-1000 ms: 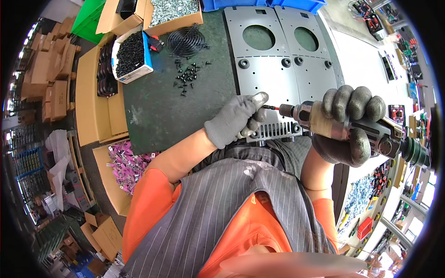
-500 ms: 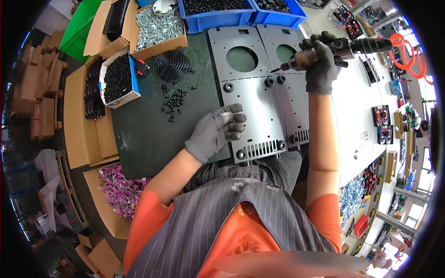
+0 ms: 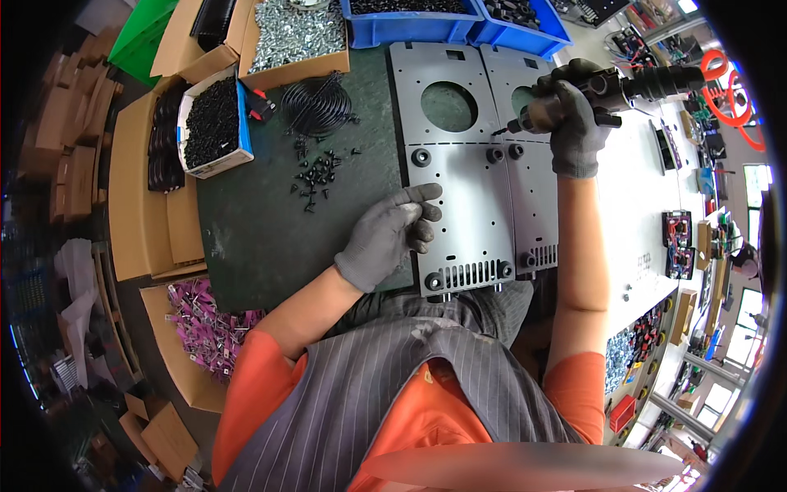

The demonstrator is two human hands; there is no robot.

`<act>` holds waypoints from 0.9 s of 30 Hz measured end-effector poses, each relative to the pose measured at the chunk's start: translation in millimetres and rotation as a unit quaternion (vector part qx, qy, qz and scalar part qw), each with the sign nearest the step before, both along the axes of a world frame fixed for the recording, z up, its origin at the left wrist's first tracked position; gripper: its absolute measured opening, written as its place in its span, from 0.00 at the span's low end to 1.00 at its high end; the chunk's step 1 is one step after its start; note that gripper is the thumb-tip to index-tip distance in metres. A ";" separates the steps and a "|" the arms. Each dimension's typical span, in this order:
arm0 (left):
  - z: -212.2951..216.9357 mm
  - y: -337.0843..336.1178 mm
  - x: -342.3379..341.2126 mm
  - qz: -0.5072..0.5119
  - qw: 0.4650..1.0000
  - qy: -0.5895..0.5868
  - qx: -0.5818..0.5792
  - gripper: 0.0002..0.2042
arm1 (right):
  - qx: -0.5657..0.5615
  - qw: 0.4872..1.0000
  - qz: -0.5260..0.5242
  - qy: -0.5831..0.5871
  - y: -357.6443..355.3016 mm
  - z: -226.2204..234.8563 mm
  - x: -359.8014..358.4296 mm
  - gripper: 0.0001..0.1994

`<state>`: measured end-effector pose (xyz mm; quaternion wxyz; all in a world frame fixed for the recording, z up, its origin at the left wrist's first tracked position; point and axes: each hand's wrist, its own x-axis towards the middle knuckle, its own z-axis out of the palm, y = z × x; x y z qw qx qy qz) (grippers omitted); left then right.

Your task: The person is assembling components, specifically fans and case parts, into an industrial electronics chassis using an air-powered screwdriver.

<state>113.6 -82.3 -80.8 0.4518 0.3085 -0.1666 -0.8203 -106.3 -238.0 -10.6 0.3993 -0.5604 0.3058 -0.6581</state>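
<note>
My right hand (image 3: 576,123), in a grey glove, is wrapped round a power screwdriver (image 3: 537,113). Its dark bit points left above the grey metal panels, near the slotted line. The left panel (image 3: 463,197) has a large round hole, slots at its near end and black round feet near its corners. Beside it lies a matching right panel (image 3: 531,197), partly covered by my right hand and tool. My left hand (image 3: 389,234), also gloved, is at the left panel's left edge. Its fingers are loosely curled and apart, with nothing visible in them.
Loose black screws (image 3: 316,176) and a black wire fan guard (image 3: 318,105) lie left of the panels. Around them stand a box of black screws (image 3: 247,154), a box of silver screws (image 3: 336,64) and blue bins (image 3: 393,33). A red coiled hose (image 3: 715,70) hangs at right.
The view has shifted, so the table and panels sit farther right in the picture. My left fingers have curled a little more. The screwdriver stays in my right hand over the panels.
</note>
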 end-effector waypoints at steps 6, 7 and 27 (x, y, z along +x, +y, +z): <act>-8.9 1.9 2.2 -0.025 0.999 -0.021 -0.021 0.16 | -0.013 0.999 0.001 0.038 -4.0 -0.2 8.8 0.14; -8.5 2.2 2.6 -0.026 0.999 -0.021 -0.021 0.16 | 0.003 0.999 0.013 0.043 -2.9 2.0 12.5 0.12; 1.4 -2.8 -12.1 -0.009 0.999 -0.011 -0.047 0.12 | -0.043 0.985 0.141 -0.093 47.0 47.3 -1.6 0.19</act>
